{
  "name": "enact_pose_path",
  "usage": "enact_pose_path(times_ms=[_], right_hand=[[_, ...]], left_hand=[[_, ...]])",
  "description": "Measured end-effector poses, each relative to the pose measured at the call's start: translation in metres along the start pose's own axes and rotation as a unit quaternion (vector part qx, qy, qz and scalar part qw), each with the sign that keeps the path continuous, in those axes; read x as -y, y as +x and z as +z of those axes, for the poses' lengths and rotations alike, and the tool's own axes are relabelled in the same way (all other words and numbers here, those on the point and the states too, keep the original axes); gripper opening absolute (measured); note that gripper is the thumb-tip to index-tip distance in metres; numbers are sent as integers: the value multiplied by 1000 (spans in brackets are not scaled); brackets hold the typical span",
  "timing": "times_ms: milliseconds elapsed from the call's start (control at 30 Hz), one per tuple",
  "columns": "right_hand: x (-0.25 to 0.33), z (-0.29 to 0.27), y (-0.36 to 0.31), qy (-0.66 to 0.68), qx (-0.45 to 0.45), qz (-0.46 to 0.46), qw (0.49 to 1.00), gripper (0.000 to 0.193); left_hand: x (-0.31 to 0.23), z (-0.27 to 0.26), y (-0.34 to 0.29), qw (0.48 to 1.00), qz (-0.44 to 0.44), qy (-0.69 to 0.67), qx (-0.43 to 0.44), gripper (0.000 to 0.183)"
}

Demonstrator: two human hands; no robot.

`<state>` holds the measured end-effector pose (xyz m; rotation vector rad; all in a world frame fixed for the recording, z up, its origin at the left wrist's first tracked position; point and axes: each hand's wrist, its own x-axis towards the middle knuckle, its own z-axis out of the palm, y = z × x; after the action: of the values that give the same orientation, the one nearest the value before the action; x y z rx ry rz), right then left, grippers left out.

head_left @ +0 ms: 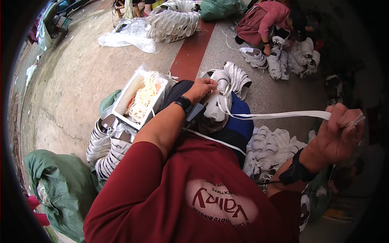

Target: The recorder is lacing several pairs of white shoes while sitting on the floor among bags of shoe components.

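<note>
A white shoe [214,108] lies across my lap, laces threaded through its front. At its left edge my left hand [201,90] is closed, fingertips pinched together against the upper; what they pinch is too small to make out. Out to the far right, my right hand [342,127] is closed around a white shoelace [283,116]. The lace stretches almost level from the shoe to that hand, and its tips stick out past the fingers. Just beyond the shoe is a nested stack of white shoes [238,81].
Left of my lap stands a white box [121,106] of cream laces. More stacked shoes [106,148] sit below it, beside a green sack [60,190]. A shoe pile [269,148] lies at my right. Farther off, a person in pink [263,24] bends over shoes.
</note>
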<state>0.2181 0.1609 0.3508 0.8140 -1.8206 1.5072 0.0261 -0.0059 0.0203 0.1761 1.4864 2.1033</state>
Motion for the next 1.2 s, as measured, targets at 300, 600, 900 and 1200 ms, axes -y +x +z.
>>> enact_pose_path(times_ms=[300,600,900,1200], right_hand=[[0,3,0,-8,-17,-14,1000,26],[6,5,6,66,-12,-12,998,23],[10,15,13,133,-7,-26,991,22],[-2,38,37,198,94,5,976,23]], left_hand=[[3,-11,11,995,-63,-83,-3,4],[11,-9,12,987,-60,-124,-82,4],[7,0,-6,973,77,-20,-217,12],[-18,47,-55,802,399,405,183,30]])
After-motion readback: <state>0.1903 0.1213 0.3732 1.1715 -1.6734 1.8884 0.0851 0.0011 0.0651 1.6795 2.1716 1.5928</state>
